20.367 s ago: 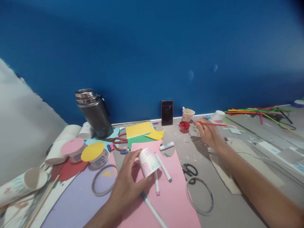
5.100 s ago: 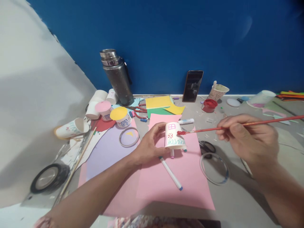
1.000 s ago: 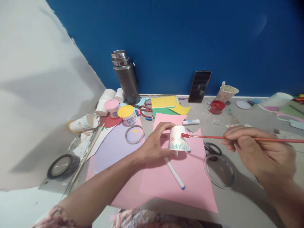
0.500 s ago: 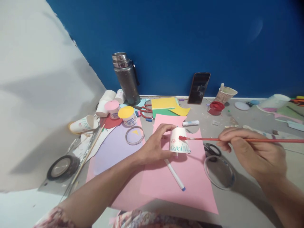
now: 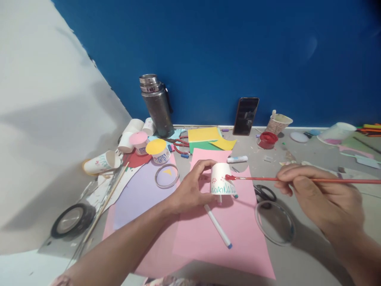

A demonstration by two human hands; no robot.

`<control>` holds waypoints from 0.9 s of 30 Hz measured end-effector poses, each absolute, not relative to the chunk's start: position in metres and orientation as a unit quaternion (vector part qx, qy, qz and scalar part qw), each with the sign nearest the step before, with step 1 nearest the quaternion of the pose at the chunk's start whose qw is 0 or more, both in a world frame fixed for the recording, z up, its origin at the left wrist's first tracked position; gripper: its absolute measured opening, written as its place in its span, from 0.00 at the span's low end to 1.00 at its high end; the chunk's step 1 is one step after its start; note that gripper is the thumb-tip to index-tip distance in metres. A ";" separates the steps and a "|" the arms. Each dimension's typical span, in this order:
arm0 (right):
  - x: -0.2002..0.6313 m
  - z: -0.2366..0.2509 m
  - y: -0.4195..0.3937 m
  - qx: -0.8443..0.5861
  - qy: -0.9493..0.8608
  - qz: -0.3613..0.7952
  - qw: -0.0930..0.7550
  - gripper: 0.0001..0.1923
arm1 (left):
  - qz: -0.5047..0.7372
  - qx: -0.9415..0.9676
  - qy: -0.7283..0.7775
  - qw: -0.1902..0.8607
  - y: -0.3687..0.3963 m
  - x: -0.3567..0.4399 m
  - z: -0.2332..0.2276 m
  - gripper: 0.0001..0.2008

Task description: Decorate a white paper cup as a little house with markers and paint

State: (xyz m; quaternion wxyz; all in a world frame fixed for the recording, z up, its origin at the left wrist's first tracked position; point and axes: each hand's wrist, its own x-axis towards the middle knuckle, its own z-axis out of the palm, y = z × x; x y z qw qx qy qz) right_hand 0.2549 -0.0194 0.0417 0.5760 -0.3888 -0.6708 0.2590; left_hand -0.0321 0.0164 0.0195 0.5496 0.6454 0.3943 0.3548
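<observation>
Above the smooth pink paper, seen from my head camera, my left hand curls round the side of a white paper cup, thumb near the rim. The cup is a plain tapered cone, narrow end up, its matte wall marked with a small red dotted flower and spiky green strokes along the wide rim. Between thumb and fingers, my right hand grips a slim red paintbrush, almost level; its clotted red bristles overlap the cup's wall, though I can't tell whether they touch. A white marker with a blue end slants across the paper just below. Farther back, a squat tub of glossy red paint sits before a speckled paper cup; to the left, a scuffed metal flask stands near cups topped with flat yellow and pink discs.
</observation>
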 end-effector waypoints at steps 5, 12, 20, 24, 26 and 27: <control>0.253 0.043 -0.019 -0.386 -0.674 0.257 0.575 0.10 | 0.346 0.649 0.388 0.555 0.016 -0.033 0.020 0.38; 0.257 0.041 -0.019 -0.394 -0.655 0.273 0.585 0.10 | 0.349 0.636 0.394 0.564 0.016 -0.032 0.021 0.38; 0.257 0.043 -0.021 -0.405 -0.657 0.267 0.577 0.10 | 0.352 0.637 0.382 0.570 0.016 -0.032 0.021 0.38; 0.258 0.042 -0.021 -0.397 -0.653 0.269 0.587 0.09 | 0.347 0.644 0.388 0.562 0.016 -0.032 0.023 0.38; 0.257 0.042 -0.021 -0.391 -0.660 0.270 0.582 0.09 | 0.339 0.645 0.398 0.557 0.016 -0.032 0.025 0.38; 0.256 0.043 -0.021 -0.390 -0.664 0.269 0.578 0.09 | 0.336 0.647 0.401 0.554 0.016 -0.032 0.025 0.38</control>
